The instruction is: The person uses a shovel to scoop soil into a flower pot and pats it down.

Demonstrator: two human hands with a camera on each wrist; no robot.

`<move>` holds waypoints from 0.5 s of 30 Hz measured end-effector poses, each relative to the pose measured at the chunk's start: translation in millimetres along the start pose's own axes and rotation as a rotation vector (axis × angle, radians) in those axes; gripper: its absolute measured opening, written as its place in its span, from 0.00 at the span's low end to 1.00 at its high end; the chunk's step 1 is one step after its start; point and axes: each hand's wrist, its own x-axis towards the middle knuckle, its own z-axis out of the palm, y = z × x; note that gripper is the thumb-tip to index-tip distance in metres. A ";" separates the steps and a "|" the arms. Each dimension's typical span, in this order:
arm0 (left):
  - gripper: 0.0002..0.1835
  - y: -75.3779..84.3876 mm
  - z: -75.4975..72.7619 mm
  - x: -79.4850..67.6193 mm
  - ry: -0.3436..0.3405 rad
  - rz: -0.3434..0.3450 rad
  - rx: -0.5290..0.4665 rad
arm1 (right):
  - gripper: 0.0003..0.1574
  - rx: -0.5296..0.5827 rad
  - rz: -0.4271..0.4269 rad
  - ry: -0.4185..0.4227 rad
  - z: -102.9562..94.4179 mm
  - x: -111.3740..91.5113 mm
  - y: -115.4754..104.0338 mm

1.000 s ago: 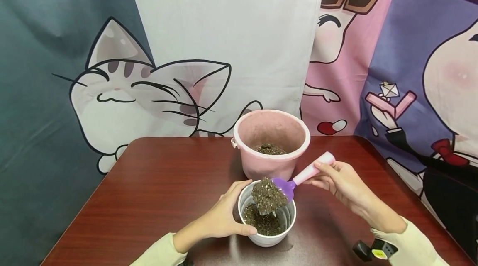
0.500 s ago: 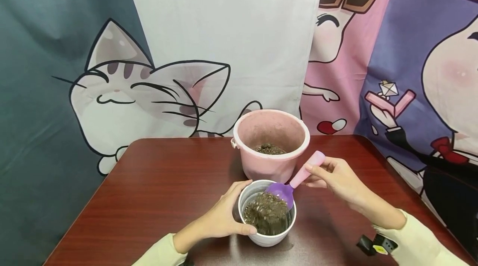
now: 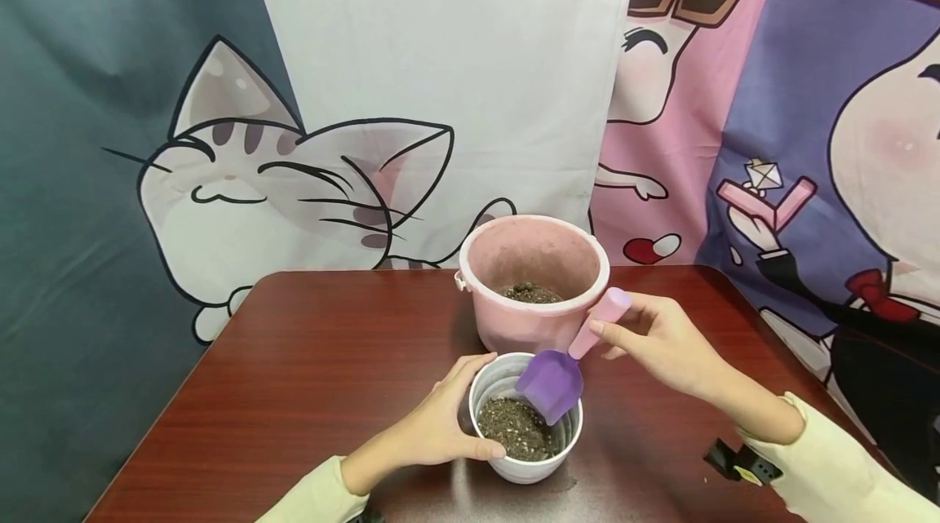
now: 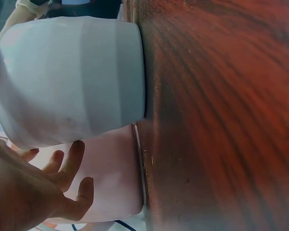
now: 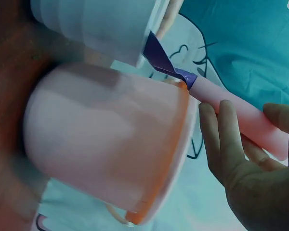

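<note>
A white ribbed plant pot [image 3: 523,471] stands upright on the table with dark soil [image 3: 517,427] in it. My left hand [image 3: 438,418] holds the pot from the left, thumb at the near rim and fingers at the far side. Between thumb and fingers, my right hand [image 3: 664,339] pinches the pink handle [image 3: 600,321] of a small garden trowel. Its purple blade [image 3: 551,384] is tilted down over the pot's right rim, with no soil heap on it. In the right wrist view, the trowel's handle [image 5: 238,114] lies across the fingers and the thumb.
Just behind the pot stands a pink bucket [image 3: 529,327] with some soil at its bottom. Both are on a reddish-brown wooden table [image 3: 330,352]. A cartoon-printed cloth [image 3: 455,42] hangs behind the table's far edge.
The heap of soil has slid off the trowel into the pot, where the soil is now higher. My right hand has moved slightly left and tipped the blade down. My left hand stays put.
</note>
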 end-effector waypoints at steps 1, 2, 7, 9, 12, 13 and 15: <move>0.58 0.2 -0.2 0.2 0.001 0.001 0.002 | 0.06 -0.009 -0.007 0.000 -0.3 0.7 -0.8; 0.58 0.8 -0.7 0.1 0.002 0.001 0.004 | 0.06 -0.014 -0.009 0.000 -0.4 1.4 -0.7; 0.57 0.5 -0.9 -0.2 0.001 -0.009 0.019 | 0.06 -0.012 -0.006 0.004 0.0 2.5 0.3; 0.57 0.1 -0.4 -0.1 -0.002 -0.013 0.019 | 0.06 -0.009 -0.009 0.006 -0.6 2.3 -1.0; 0.57 0.6 -0.7 -0.1 -0.001 -0.009 0.023 | 0.06 -0.006 -0.009 -0.006 -1.5 2.5 -2.9; 0.57 0.7 -1.0 -0.2 -0.001 -0.007 0.025 | 0.06 -0.004 -0.009 -0.009 -1.7 2.5 -3.2; 0.57 1.1 -1.6 -0.2 -0.002 -0.010 0.024 | 0.05 -0.001 -0.014 -0.010 -2.1 2.4 -3.3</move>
